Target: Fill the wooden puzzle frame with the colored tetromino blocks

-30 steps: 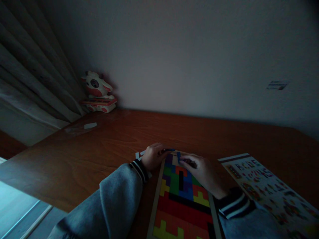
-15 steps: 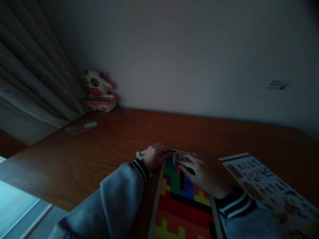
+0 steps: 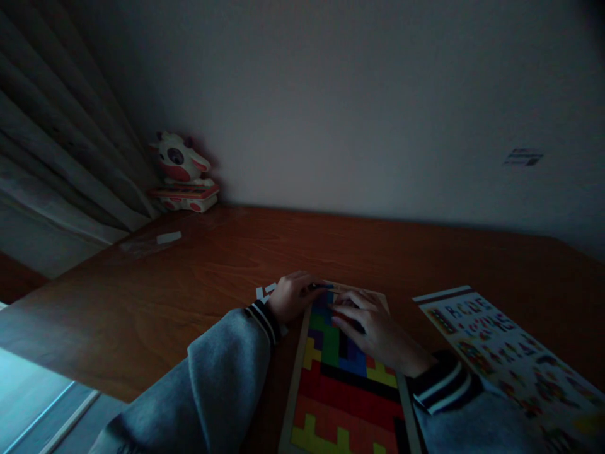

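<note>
A wooden puzzle board [image 3: 299, 403] lies on the table, largely filled with red, yellow, green, blue and black block pieces. At its top left corner, my left hand [image 3: 293, 295] is closed with its fingertips over a dark blue piece [image 3: 324, 295]. My right hand [image 3: 366, 321] is over the upper right part of the board, its thumb and fingers bent together near the blue pieces. Whatever lies between the right fingertips is too small and dark to make out.
Small white pieces [image 3: 265, 291] lie left of my left hand. A printed pattern sheet [image 3: 501, 340] is on the right. A cow-shaped toy [image 3: 184, 173] stands at the back left by the curtain [image 3: 57, 145]. A white strip [image 3: 169, 238] lies near it.
My right hand has shifted slightly left over the board, and its fingers have drawn closer to the blue pieces. My left hand stays at the corner.
</note>
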`<state>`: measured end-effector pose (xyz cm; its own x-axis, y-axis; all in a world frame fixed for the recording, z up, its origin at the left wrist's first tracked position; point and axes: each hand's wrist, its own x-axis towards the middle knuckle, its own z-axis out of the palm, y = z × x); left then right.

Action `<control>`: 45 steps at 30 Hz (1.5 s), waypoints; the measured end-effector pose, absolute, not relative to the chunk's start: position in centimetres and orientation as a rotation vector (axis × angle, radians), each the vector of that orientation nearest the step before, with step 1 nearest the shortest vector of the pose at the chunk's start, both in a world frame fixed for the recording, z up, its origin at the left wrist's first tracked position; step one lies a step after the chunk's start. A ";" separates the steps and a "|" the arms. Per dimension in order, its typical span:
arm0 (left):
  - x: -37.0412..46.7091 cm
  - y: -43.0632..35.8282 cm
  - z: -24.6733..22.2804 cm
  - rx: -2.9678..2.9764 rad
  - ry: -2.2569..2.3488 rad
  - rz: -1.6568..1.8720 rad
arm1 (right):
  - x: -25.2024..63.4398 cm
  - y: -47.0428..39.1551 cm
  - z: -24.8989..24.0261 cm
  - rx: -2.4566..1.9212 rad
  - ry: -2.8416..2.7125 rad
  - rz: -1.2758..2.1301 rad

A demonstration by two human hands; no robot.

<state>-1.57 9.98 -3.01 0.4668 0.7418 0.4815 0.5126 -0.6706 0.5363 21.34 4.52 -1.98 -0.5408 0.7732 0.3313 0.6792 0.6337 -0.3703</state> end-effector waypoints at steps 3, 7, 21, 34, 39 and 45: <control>-1.5 9.9 -2.8 2.398 0.983 1.060 | 21.5 4.9 -2.1 -1.197 -2.240 0.342; -1.4 9.7 -2.7 2.441 0.902 1.128 | 21.6 5.2 -2.1 -1.190 -2.026 0.486; -1.2 9.2 -2.3 2.533 0.868 0.989 | 21.7 5.0 -1.0 -1.241 -1.540 0.796; -0.8 9.1 -2.1 2.633 0.643 0.875 | 23.2 6.5 -2.2 -1.361 -1.425 0.812; -0.9 9.1 -2.3 2.634 0.645 0.866 | 23.0 6.0 -1.6 -1.320 -1.580 0.751; -0.9 9.1 -2.4 2.647 0.645 0.862 | 22.7 5.8 -1.4 -1.348 -1.628 0.700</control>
